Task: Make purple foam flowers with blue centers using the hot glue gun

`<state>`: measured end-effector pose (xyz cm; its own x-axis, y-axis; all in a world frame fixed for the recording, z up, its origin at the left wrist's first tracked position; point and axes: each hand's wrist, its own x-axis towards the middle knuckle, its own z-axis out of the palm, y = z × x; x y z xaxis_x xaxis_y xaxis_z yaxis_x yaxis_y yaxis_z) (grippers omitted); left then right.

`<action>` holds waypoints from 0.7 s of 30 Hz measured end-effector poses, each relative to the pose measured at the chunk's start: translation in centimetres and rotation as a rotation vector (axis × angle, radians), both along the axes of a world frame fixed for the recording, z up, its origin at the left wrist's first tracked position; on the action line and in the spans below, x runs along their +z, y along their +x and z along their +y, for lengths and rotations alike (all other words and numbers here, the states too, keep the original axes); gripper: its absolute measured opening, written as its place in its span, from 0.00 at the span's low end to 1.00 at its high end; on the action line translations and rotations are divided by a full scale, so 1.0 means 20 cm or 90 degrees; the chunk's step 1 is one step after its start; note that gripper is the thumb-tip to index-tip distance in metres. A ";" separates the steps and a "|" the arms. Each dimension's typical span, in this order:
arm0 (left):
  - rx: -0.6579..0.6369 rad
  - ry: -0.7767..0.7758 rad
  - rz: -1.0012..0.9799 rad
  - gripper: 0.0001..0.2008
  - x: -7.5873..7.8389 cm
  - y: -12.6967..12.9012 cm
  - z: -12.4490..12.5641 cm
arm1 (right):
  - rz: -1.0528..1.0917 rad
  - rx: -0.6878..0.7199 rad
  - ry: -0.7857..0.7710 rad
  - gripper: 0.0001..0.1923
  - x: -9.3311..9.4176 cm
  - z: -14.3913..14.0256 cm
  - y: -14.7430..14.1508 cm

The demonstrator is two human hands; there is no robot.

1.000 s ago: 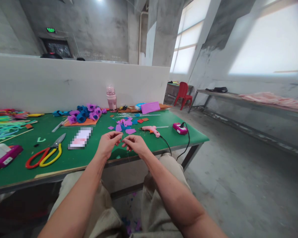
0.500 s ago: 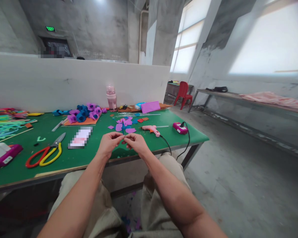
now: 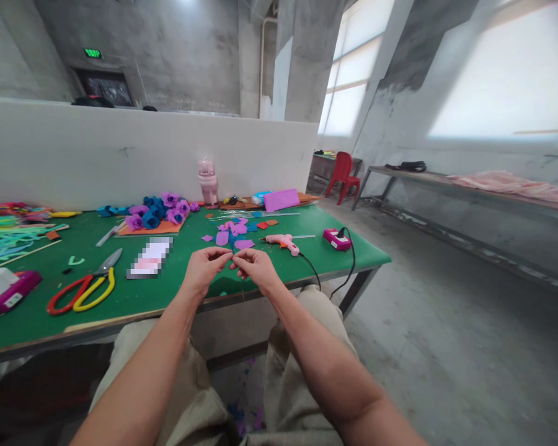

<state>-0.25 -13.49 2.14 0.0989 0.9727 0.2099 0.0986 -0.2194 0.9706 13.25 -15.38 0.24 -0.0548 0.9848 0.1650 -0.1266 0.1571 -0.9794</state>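
Observation:
My left hand (image 3: 208,267) and my right hand (image 3: 255,267) meet above the front of the green table (image 3: 177,294), fingertips pinched together. A small blue paper piece (image 3: 233,246) shows between the fingertips, mostly hidden by them. Just beyond lie loose purple paper petals (image 3: 222,238) and a few blue ones (image 3: 252,227). To the right of my right hand a pink glue gun (image 3: 283,241) rests on its side with a clear glue stick in its back. Finished purple and blue paper flowers (image 3: 154,210) are heaped at the back left on an orange sheet (image 3: 155,229).
Scissors (image 3: 90,288) with red and yellow handles and a blurred-out phone-like rectangle (image 3: 151,257) lie left. Magenta power strips (image 3: 337,240) sit at both sides; the gun's cord hangs over the front edge. A pink bottle (image 3: 208,183) stands against the white partition (image 3: 158,152).
Both hands stay nearly in place, fingertips still together. A bit more of the blue piece shows above them. The things on the table have not moved.

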 end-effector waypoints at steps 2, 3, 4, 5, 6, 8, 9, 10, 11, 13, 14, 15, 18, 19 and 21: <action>-0.002 0.004 0.002 0.14 0.00 0.00 0.00 | -0.003 0.001 0.003 0.11 0.00 0.00 0.00; -0.002 0.007 0.004 0.14 -0.01 0.00 0.00 | -0.006 -0.003 0.007 0.10 -0.01 0.00 0.00; -0.003 0.009 0.007 0.14 -0.01 0.00 0.00 | -0.011 -0.007 0.012 0.10 -0.01 0.00 0.00; -0.005 0.011 0.010 0.14 -0.01 0.00 0.00 | -0.020 -0.013 0.017 0.10 -0.01 0.01 0.00; -0.007 0.014 0.012 0.14 0.00 0.00 0.00 | -0.033 -0.018 0.023 0.10 -0.02 0.01 0.00; -0.007 0.021 0.014 0.14 0.00 0.00 0.00 | -0.066 -0.033 0.037 0.09 -0.03 0.02 0.00; -0.006 0.023 0.016 0.14 0.00 0.00 0.00 | -0.085 -0.041 0.045 0.09 -0.03 0.02 0.00; -0.004 0.024 0.019 0.14 0.00 0.00 0.00 | -0.104 -0.050 0.054 0.08 -0.04 0.02 0.00; -0.002 0.024 0.023 0.14 0.01 0.00 -0.01 | -0.120 -0.059 0.064 0.08 -0.04 0.03 0.00; -0.001 0.021 0.029 0.13 0.01 0.00 -0.01 | -0.146 -0.073 0.085 0.07 -0.05 0.03 0.00; -0.002 0.020 0.030 0.13 0.01 0.00 -0.01 | -0.156 -0.077 0.093 0.07 -0.05 0.03 0.00; -0.002 0.019 0.030 0.13 0.01 0.00 -0.01 | -0.164 -0.078 0.099 0.07 -0.05 0.03 0.00; 0.001 0.022 0.028 0.13 0.01 0.00 -0.01 | -0.180 -0.079 0.104 0.07 -0.05 0.02 0.00; 0.002 0.023 0.028 0.13 0.01 0.00 -0.01 | -0.183 -0.077 0.104 0.07 -0.05 0.02 0.00; 0.005 0.023 0.025 0.12 0.01 0.00 0.00 | -0.184 -0.079 0.105 0.07 -0.05 0.02 0.00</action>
